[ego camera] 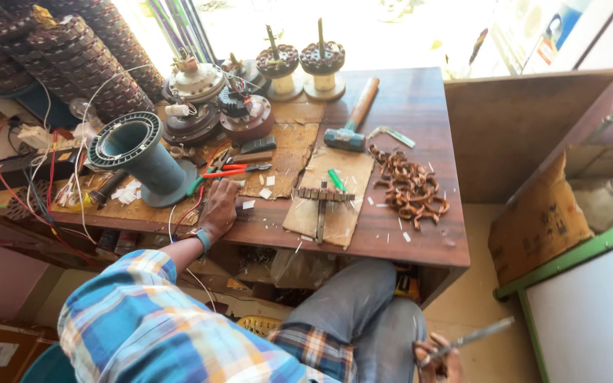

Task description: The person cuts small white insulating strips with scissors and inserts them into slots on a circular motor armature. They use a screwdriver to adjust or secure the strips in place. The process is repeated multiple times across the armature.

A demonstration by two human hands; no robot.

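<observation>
Rod point(473, 335) in closed right hand point(438, 358), tip up-right; left hand point(220, 207) flat on bench point(420, 106).

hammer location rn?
In the head view, the teal-headed wooden-handled hammer lies at the wooden workbench's back right, just above the pile of copper coils.

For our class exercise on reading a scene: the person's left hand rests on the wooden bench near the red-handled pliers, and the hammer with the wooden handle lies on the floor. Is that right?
Not quite. In the head view the hammer lies on the wooden bench, up beyond the pile of copper coils, not on the floor. The rest holds: the left hand rests on the bench near the red-handled pliers.
</observation>
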